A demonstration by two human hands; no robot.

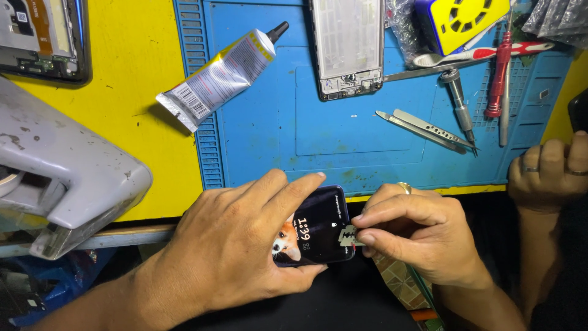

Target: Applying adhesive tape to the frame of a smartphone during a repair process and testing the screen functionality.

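Observation:
My left hand [236, 245] grips a dark smartphone [315, 230] with its screen lit, held just off the front edge of the blue work mat [275, 122]. My right hand [416, 236] pinches a small thin metal blade [349, 236] between thumb and forefinger. The blade's tip touches the phone's right edge. A ring sits on one finger of my right hand.
On the mat lie a glue tube [217, 76], a phone frame [347, 46], tweezers [422, 129], screwdrivers [459, 104] and a toothbrush [484, 54]. Another person's hand [548, 175] with rings rests at the right edge. A grey machine [61, 171] stands at left.

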